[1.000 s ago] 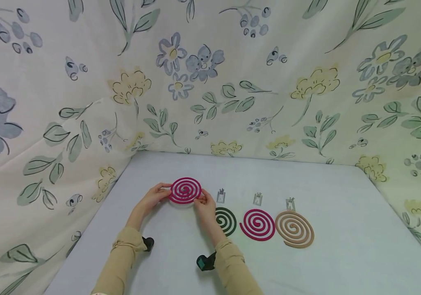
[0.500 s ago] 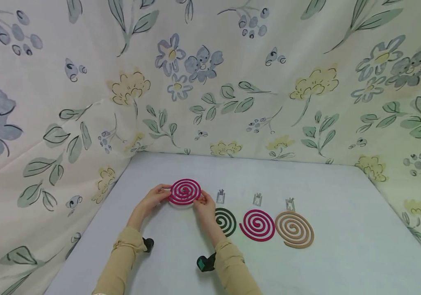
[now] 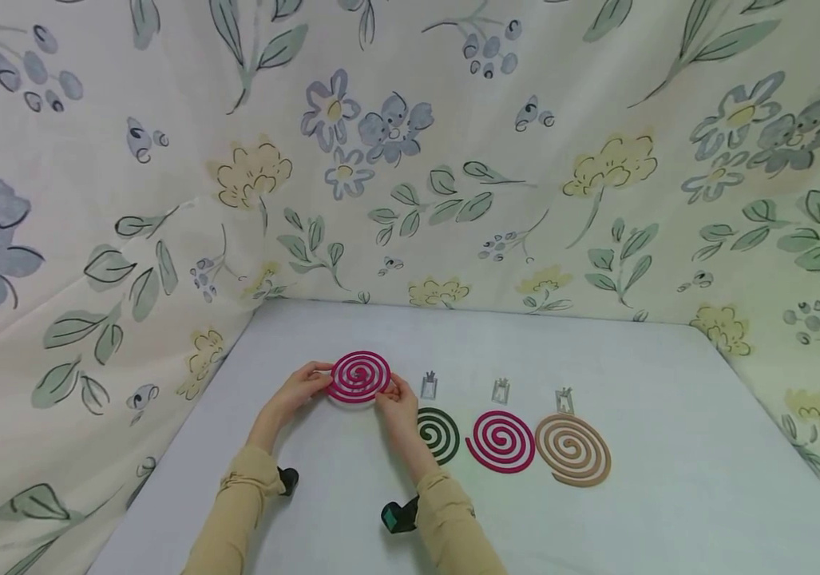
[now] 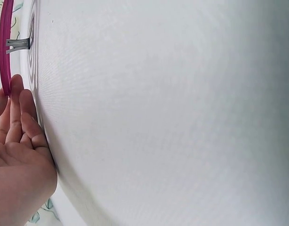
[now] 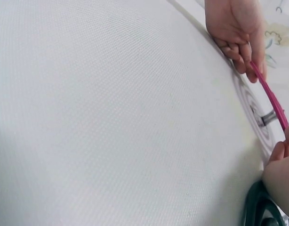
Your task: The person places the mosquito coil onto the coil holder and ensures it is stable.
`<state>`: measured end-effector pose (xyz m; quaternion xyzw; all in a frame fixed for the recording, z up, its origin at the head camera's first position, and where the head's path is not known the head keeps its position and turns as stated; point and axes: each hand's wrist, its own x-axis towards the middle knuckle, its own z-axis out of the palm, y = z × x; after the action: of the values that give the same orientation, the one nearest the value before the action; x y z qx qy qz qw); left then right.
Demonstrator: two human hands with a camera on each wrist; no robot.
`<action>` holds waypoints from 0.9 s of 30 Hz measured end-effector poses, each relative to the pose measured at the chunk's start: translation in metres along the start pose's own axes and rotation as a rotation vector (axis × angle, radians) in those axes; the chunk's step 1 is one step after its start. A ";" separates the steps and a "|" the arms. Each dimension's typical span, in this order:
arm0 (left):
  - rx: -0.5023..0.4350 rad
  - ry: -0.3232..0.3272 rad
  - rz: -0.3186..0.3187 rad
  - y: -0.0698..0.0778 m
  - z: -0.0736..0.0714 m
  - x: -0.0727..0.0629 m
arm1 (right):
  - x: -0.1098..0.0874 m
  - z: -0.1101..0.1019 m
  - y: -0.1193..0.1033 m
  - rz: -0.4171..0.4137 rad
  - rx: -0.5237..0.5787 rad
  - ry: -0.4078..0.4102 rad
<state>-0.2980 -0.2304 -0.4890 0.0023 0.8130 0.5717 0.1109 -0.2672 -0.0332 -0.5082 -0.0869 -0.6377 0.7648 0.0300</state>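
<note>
A pink mosquito coil [image 3: 360,374] is held level just above the tabletop, left of centre in the head view. My left hand [image 3: 299,390] pinches its left edge between thumb and fingers. At the right edge, my right hand [image 3: 399,406] pinches the same coil. Seen edge-on in the left wrist view, the coil [image 4: 4,52] has a small metal coil stand [image 4: 18,44] between it and the table. The right wrist view shows this stand [image 5: 268,117] under the coil's middle too. Whether the coil is fixed on the stand I cannot tell.
Right of my hands lie a dark green coil [image 3: 429,435], another pink coil [image 3: 501,440] and a tan coil [image 3: 570,447]. Behind them sit metal stands, one left [image 3: 429,386], one middle [image 3: 501,391], one right [image 3: 564,401]. A floral cloth [image 3: 410,216] hangs behind the white table [image 3: 683,447].
Both hands keep their pinch on the pink coil with hardly any movement. Everything in the head view sits slightly lower as the camera shifts.
</note>
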 end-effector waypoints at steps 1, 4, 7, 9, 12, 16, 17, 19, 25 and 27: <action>0.003 0.001 -0.002 0.000 0.000 0.000 | 0.000 0.000 0.000 -0.002 0.001 0.002; 0.015 -0.004 0.001 -0.001 0.000 0.000 | 0.000 0.000 0.001 0.000 0.004 0.007; 0.011 0.001 -0.007 -0.001 0.000 0.000 | 0.001 0.000 0.002 0.005 0.003 0.007; 0.013 -0.005 -0.002 0.000 0.001 0.000 | 0.001 0.000 0.002 0.010 0.005 0.003; 0.010 -0.003 -0.007 0.000 0.001 0.000 | 0.002 0.000 0.002 0.021 0.014 -0.005; 0.011 0.002 -0.014 -0.001 0.001 0.000 | 0.003 0.000 0.002 0.021 0.007 -0.007; 0.011 0.002 -0.013 -0.002 0.001 0.000 | 0.003 0.000 0.001 0.020 0.007 -0.006; 0.011 0.005 -0.012 -0.002 0.001 0.000 | 0.002 0.000 0.001 0.021 0.003 -0.002; 0.013 0.020 -0.026 -0.002 0.002 0.001 | 0.001 0.002 -0.001 0.034 0.002 0.014; 0.013 0.019 -0.026 -0.002 0.002 0.001 | 0.001 0.002 -0.001 0.044 0.005 0.020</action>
<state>-0.2989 -0.2293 -0.4913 -0.0128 0.8175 0.5651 0.1106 -0.2689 -0.0349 -0.5066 -0.1085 -0.6333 0.7660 0.0195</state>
